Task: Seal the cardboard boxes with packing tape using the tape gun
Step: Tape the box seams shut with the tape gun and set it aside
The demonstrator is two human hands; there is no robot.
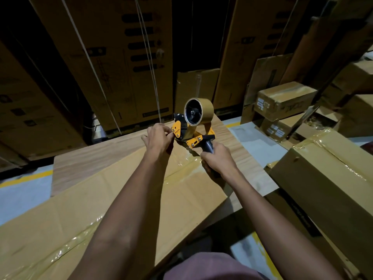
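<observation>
A long flat cardboard box [84, 209] lies in front of me on a wooden surface, with a glossy strip of clear tape [181, 168] running along its seam. A yellow and black tape gun [191, 134] with a brown tape roll [198, 114] sits at the box's far end. My right hand [219, 160] grips the gun's dark handle. My left hand [158, 136] pinches at the gun's yellow front plate, fingers curled at its edge.
A taped cardboard box [323, 178] stands close on the right, and smaller labelled boxes [282, 100] are stacked behind it. Tall strapped cartons [113, 57] line the back. The grey floor [20, 190] with a yellow line shows at the left.
</observation>
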